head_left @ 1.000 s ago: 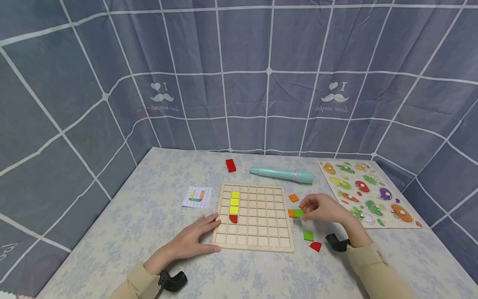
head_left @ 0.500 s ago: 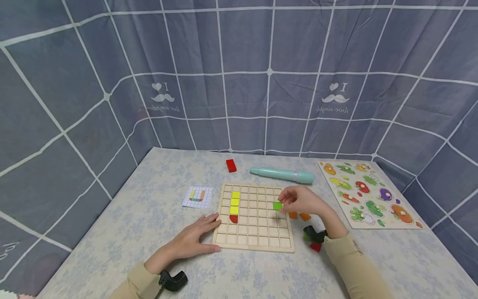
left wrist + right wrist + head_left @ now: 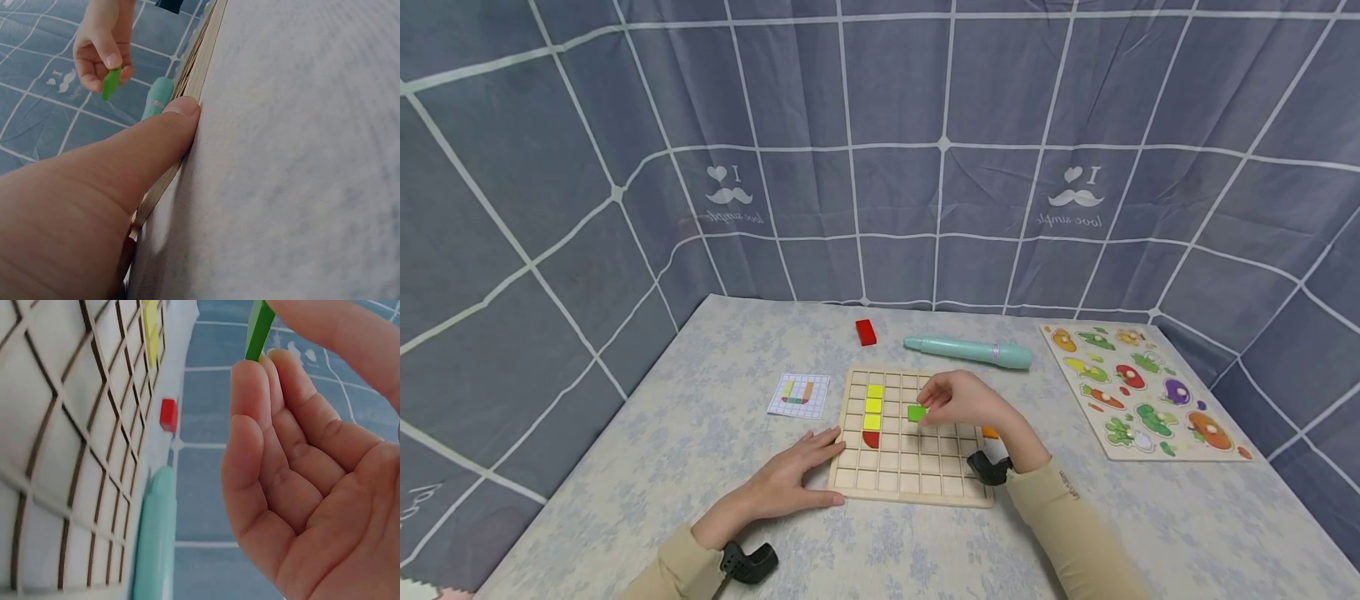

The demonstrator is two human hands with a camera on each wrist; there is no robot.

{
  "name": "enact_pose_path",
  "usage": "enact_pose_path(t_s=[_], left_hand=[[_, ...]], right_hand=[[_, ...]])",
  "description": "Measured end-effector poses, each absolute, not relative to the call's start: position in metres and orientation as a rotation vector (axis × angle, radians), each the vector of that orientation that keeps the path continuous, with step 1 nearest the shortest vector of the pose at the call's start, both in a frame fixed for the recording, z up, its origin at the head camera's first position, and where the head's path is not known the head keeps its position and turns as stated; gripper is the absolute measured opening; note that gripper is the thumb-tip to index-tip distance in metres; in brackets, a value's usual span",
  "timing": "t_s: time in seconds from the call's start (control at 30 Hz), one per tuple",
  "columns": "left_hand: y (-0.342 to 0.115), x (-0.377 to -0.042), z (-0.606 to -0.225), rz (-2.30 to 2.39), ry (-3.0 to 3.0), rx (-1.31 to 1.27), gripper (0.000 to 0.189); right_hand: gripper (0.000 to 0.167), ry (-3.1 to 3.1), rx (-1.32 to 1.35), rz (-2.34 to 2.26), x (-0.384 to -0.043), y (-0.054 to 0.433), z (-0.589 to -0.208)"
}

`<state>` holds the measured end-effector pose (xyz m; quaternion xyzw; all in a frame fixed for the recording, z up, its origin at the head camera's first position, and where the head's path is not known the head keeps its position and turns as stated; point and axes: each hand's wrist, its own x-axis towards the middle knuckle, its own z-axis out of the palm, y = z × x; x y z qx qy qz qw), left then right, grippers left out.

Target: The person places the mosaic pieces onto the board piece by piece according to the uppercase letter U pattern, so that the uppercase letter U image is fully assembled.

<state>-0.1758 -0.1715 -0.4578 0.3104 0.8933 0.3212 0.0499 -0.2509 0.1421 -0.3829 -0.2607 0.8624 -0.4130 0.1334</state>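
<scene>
My right hand [image 3: 966, 402] pinches a green square tile [image 3: 916, 413] between thumb and fingertips, over the middle of the wooden grid board [image 3: 910, 482]. The right wrist view shows the green tile [image 3: 257, 331] tilted and apart from the board. My left hand [image 3: 786, 477] touches the board's left side with straight fingers, its thumb by the lower corner. In the left wrist view that thumb [image 3: 181, 107] lies against the board's edge. A column of yellow tiles [image 3: 873, 406] sits in the grid, with a red quarter-round tile [image 3: 871, 439] directly below.
A pattern card [image 3: 799, 396] lies left of the board. Behind it are a red block [image 3: 866, 332] and a teal pen-shaped tube [image 3: 967, 351]. A vegetable puzzle board [image 3: 1150, 400] lies far right. An orange tile [image 3: 990, 432] shows partly beside my right forearm.
My right hand has picked up the green tile from right of the board and carried it leftward over the grid. The orange tiles beside it shifted. My left hand stays put.
</scene>
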Motion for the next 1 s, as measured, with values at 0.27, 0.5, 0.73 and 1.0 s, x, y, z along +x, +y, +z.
enact_pose_path(t_s=[0.27,0.5,0.73,1.0], left_hand=[[-0.171,-0.176,-0.459,0.975,2.722,0.948,0.077],[-0.170,-0.176,-0.458,0.970,2.718,0.945,0.077],[-0.169,-0.177,-0.456,0.973,2.712,0.935,0.077],[-0.169,-0.176,-0.456,0.974,2.721,0.943,0.077]], right_hand=[[0.027,2.483,-0.780,-1.138,-0.255,0.119,-0.390],[0.025,2.485,-0.759,-1.092,-0.255,0.106,-0.402],[0.025,2.471,-0.715,-1.044,-0.254,0.102,-0.408],[0.024,2.473,-0.721,-1.026,-0.253,0.099,-0.412]])
